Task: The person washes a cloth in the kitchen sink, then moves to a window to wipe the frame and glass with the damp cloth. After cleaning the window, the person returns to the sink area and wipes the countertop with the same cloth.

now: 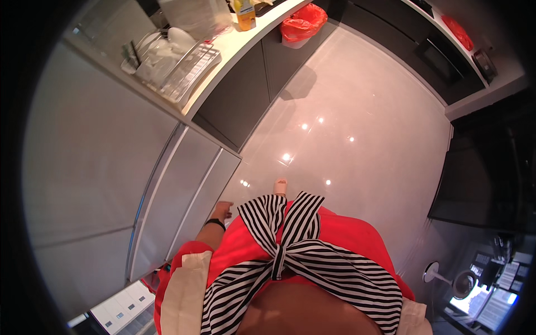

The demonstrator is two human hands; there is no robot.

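My left hand [225, 208] hangs low at my left side, with a black band around the wrist. Nothing shows in it, and its fingers are partly apart. It is nearest to the grey doors of a refrigerator [184, 176], with a small gap seen between them. My right hand is out of view. Before me stretches a glossy pale tiled floor [360, 125] that reflects ceiling lights. One foot in a light slide sandal [281, 186] shows below the knotted black-and-white striped cloth [293, 251] over my red clothing.
A wire dish rack [201, 63] with white dishes stands on the pale counter [228, 52], near a yellow bottle [245, 16]. Beyond is a bin with a red liner [303, 23]. A built-in oven [439, 60] lies far right; a round stand mirror [464, 284] is at lower right.
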